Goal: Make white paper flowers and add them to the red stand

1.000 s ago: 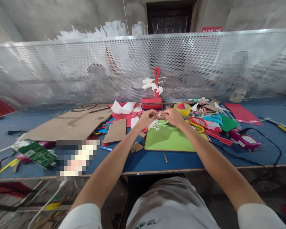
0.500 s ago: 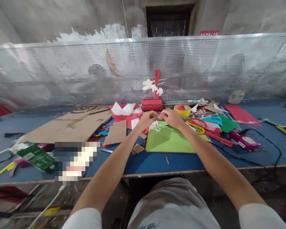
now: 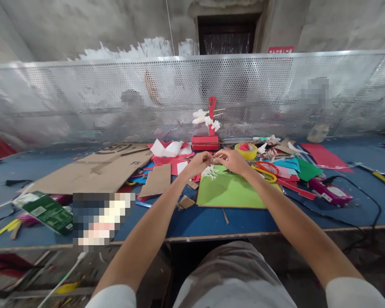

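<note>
My left hand and my right hand are close together above the far edge of a green sheet, fingers pinched. Between the fingertips shows a small whitish piece, too small and partly covered to name. Just below the left fingers is a white fringed paper piece over the sheet's far left corner. Behind the hands stands a red box-shaped base with a red upright strip, which carries white paper blossoms and thin sticks.
To the right lie yellow tape, scissors with orange and yellow handles and a purple device with a black cord. On the left are a large cardboard sheet and a green box. A perforated metal screen bounds the back.
The view has tilted slightly, so everything sits a little lower. My fingers have shifted slightly at the whitish piece; both hands stay pinched together in the same place.
</note>
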`<state>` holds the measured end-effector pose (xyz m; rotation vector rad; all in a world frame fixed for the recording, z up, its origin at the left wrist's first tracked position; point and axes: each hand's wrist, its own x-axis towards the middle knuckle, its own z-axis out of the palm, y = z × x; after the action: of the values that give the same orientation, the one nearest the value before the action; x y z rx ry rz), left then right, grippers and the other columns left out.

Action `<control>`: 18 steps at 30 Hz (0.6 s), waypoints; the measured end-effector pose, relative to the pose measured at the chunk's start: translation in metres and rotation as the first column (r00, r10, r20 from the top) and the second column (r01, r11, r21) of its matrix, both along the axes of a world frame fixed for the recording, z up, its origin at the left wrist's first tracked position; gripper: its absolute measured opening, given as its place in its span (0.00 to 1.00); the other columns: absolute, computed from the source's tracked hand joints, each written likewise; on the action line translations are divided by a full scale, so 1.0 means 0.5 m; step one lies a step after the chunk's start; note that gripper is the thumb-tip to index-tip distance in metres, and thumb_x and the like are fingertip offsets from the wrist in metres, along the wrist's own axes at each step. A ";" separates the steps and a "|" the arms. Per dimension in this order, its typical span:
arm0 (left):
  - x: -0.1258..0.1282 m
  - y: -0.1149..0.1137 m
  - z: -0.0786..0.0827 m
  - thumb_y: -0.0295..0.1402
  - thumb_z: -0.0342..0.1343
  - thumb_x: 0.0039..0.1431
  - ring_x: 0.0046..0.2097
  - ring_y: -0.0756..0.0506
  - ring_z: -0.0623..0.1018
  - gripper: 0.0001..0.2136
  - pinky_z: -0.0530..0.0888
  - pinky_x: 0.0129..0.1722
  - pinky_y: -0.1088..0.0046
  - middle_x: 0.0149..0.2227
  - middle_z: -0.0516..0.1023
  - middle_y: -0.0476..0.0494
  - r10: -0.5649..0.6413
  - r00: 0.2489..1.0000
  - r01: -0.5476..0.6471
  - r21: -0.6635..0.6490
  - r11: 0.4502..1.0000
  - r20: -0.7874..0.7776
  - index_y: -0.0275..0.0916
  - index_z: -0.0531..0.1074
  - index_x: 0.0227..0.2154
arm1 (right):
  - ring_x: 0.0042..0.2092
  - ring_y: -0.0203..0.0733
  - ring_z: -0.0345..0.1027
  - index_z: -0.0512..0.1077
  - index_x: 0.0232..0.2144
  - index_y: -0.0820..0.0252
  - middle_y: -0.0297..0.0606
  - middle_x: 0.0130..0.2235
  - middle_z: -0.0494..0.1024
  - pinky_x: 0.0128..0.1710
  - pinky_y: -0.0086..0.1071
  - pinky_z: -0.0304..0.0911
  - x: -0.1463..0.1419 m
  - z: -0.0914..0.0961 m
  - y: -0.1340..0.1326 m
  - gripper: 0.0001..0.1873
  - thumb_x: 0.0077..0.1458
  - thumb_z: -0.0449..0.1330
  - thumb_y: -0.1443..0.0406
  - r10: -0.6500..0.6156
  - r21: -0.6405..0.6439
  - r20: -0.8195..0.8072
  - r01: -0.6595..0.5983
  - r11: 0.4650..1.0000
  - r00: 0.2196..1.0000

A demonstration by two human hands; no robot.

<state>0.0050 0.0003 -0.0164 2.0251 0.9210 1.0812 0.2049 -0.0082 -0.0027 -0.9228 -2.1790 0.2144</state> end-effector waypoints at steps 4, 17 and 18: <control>-0.001 0.003 0.003 0.35 0.60 0.54 0.28 0.51 0.72 0.08 0.67 0.29 0.76 0.25 0.74 0.47 -0.002 0.999 0.003 -0.020 1.000 0.033 0.35 0.72 0.31 | 0.35 0.39 0.73 0.78 0.37 0.58 0.38 0.36 0.82 0.36 0.30 0.61 -0.002 0.000 0.000 0.07 0.58 0.61 0.63 -0.016 0.044 0.022 0.015 0.999 1.000; -0.006 0.020 -0.012 0.31 0.56 0.52 0.30 0.50 0.74 0.05 0.67 0.31 0.74 0.29 0.76 0.45 0.039 0.999 -0.039 0.050 0.998 0.009 0.34 0.74 0.31 | 0.36 0.42 0.71 0.77 0.36 0.58 0.39 0.35 0.81 0.36 0.30 0.56 -0.007 -0.009 0.008 0.09 0.61 0.56 0.62 -0.159 0.122 0.095 0.147 0.982 0.983; -0.006 0.019 -0.011 0.31 0.57 0.52 0.30 0.50 0.74 0.05 0.67 0.32 0.74 0.29 0.77 0.45 0.039 0.999 -0.040 0.049 0.998 0.013 0.34 0.74 0.30 | 0.36 0.42 0.71 0.77 0.36 0.58 0.39 0.35 0.81 0.36 0.30 0.56 -0.007 -0.009 0.008 0.10 0.62 0.56 0.62 -0.164 0.129 0.101 0.150 0.980 0.981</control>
<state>0.0020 0.0099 -0.0219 2.0453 0.9405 1.1467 0.2013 -0.0041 -0.0072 -1.0537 -2.1801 -0.0468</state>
